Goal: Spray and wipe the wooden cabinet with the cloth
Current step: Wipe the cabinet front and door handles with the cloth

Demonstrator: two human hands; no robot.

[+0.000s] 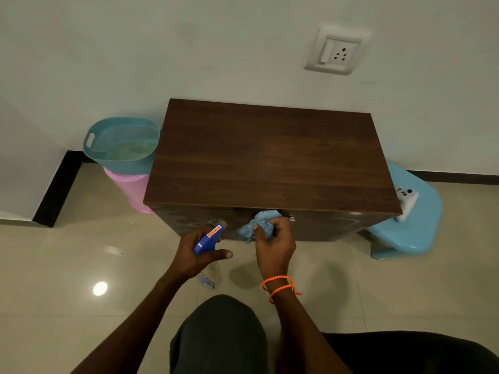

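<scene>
Two hands busy, left hand (195, 253) fingers gripping spray bottle (208, 238) nozzle toward cabinet (270, 157), right hand (274, 242) clutching cloth (258, 228)

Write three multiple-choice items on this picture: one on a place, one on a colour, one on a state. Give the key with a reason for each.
1. Where is the blue stool?
A. right of the cabinet
B. on top of it
C. left of it

2. What colour is the cloth?
A. red
B. light blue
C. black

3. What is the left hand doing?
A. lying flat on the floor
B. gripping the spray bottle
C. hanging empty

Key: 1 A, it stands at the cabinet's right end. 2 B, pale blue in the right hand. 3 B, fingers curl round the blue sprayer head.
</scene>
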